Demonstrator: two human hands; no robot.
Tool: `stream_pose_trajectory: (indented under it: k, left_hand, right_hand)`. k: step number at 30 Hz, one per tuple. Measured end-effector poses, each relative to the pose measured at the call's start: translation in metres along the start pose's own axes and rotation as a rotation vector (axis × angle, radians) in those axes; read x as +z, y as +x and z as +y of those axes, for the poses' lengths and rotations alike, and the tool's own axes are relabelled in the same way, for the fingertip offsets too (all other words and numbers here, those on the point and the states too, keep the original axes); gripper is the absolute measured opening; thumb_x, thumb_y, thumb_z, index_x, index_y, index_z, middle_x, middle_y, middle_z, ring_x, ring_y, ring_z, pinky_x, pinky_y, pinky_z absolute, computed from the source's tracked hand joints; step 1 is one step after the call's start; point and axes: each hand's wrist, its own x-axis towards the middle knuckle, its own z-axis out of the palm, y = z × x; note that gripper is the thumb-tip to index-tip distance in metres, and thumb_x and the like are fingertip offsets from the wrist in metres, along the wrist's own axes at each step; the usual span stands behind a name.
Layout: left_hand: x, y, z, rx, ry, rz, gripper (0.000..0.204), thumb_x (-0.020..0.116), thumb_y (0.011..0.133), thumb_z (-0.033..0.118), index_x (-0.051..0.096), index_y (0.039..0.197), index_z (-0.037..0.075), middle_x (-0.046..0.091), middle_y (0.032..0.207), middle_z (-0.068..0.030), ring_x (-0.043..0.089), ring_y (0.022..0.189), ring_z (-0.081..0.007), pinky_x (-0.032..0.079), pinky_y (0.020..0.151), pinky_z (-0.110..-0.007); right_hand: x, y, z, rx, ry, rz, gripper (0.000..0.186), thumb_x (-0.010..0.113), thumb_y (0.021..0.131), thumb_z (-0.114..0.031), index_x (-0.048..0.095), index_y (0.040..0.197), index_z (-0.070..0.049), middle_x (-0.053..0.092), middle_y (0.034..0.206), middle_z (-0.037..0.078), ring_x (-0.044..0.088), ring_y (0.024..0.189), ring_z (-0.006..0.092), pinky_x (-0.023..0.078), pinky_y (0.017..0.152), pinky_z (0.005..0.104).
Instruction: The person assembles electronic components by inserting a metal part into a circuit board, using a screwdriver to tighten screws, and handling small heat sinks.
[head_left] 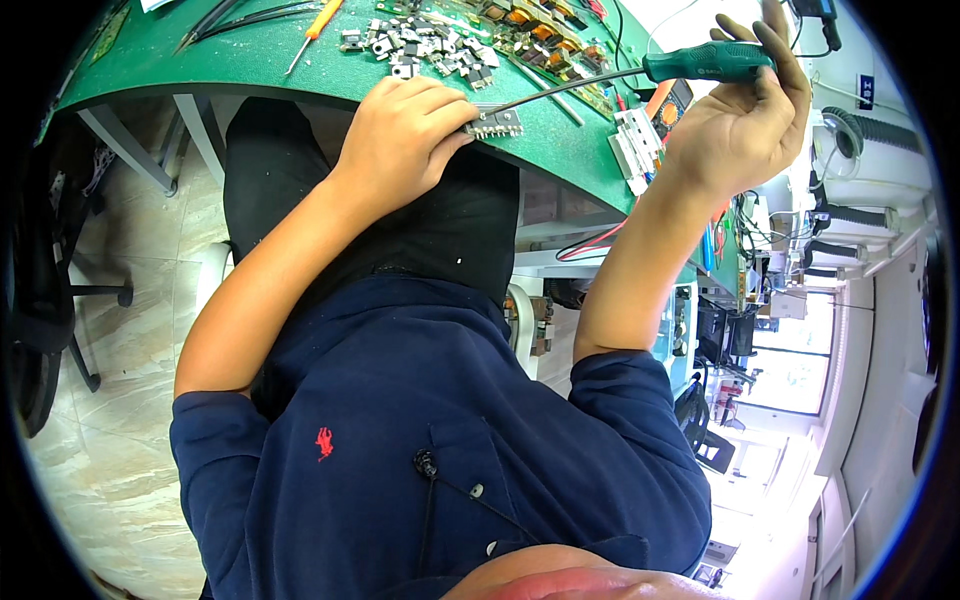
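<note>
My left hand (405, 138) is closed at the bench's front edge, its fingers pinching one end of a dark, flat electronic module (497, 122) with a row of metal pins. A green-handled screwdriver (705, 63) lies in my right hand (745, 125), which is raised at the right. The thumb presses its handle while some fingers stretch upward. The long shaft slants down to the left, and its tip meets the top of the module near my left fingertips. Whether the tip sits in a screw or a gap is too small to tell.
Behind my left hand lies a pile of small metal-tabbed components (425, 45) on the green bench mat (290, 85). An orange-handled screwdriver (320, 25) and black tweezers (235, 22) are at the left. Circuit boards (545, 40) stand beyond, with a multimeter (670, 105) at the right.
</note>
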Motion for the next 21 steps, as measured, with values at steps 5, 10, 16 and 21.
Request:
stream_pose_trajectory:
  k: [5, 10, 16, 21]
  left_hand:
    - [0.000, 0.000, 0.000, 0.001, 0.004, -0.001, 0.028, 0.079, 0.078, 0.010, 0.072, 0.105, 0.008, 0.073, 0.106, -0.0076, 0.067, 0.103, -0.0285, 0.050, 0.088, -0.040]
    - [-0.001, 0.000, 0.001, 0.000, 0.003, 0.001, 0.027, 0.079, 0.078, 0.011, 0.072, 0.104, 0.007, 0.073, 0.106, -0.0075, 0.067, 0.104, -0.0283, 0.050, 0.089, -0.040]
    - [-0.001, 0.000, 0.000, 0.000, 0.003, -0.004, 0.027, 0.079, 0.078, 0.011, 0.071, 0.104, 0.007, 0.073, 0.105, -0.0077, 0.067, 0.103, -0.0281, 0.050, 0.088, -0.040]
    - [-0.001, 0.002, 0.001, 0.014, -0.002, 0.009, 0.028, 0.079, 0.078, 0.010, 0.071, 0.104, 0.007, 0.073, 0.105, -0.0081, 0.068, 0.102, -0.0282, 0.050, 0.088, -0.040]
  right_hand:
    - [0.002, 0.000, -0.024, 0.122, -0.010, -0.218, 0.027, 0.053, 0.104, -0.008, 0.066, 0.122, 0.006, 0.068, 0.104, 0.015, 0.065, 0.097, 0.0183, 0.052, 0.089, 0.0302]
    - [0.010, -0.001, 0.009, -0.003, -0.213, 0.057, 0.028, 0.060, 0.105, -0.016, 0.066, 0.125, 0.004, 0.067, 0.097, 0.008, 0.062, 0.089, 0.0124, 0.049, 0.083, 0.0259]
    - [0.015, -0.009, -0.009, 0.053, -0.233, -0.043, 0.030, 0.065, 0.098, -0.003, 0.062, 0.127, 0.004, 0.067, 0.109, 0.012, 0.064, 0.086, 0.0144, 0.052, 0.078, 0.0269]
    - [0.019, -0.008, -0.009, 0.178, 0.052, 0.071, 0.044, 0.064, 0.097, 0.000, 0.053, 0.139, 0.003, 0.062, 0.122, 0.017, 0.066, 0.096, 0.0214, 0.055, 0.087, 0.0317]
